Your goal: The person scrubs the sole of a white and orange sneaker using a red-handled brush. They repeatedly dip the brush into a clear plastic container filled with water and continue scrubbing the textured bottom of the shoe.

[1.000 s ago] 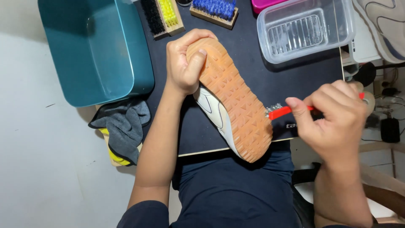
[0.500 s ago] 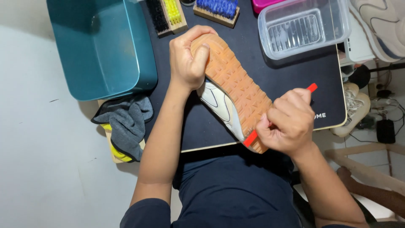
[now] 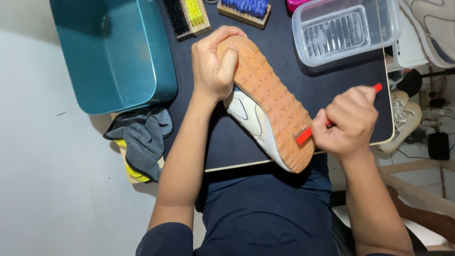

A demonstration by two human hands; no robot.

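Observation:
My left hand (image 3: 214,66) grips the toe end of a white sneaker (image 3: 268,102), held sole-up over the black table mat (image 3: 341,83). Its orange-tan ridged sole faces me. My right hand (image 3: 348,121) is closed around a thin red brush (image 3: 310,132). The brush's red head touches the sole near the heel, and its handle tip sticks out past my knuckles.
A teal plastic tub (image 3: 113,52) sits at the left. A grey and yellow cloth (image 3: 140,140) lies beside the table edge. A black and yellow brush (image 3: 187,16), a blue-bristled brush (image 3: 244,8) and a clear plastic container (image 3: 343,31) line the back. Another shoe (image 3: 433,28) rests at the far right.
My right hand moved the red brush from beside the shoe onto the sole near the heel, then slid slightly right. My left hand keeps holding the toe.

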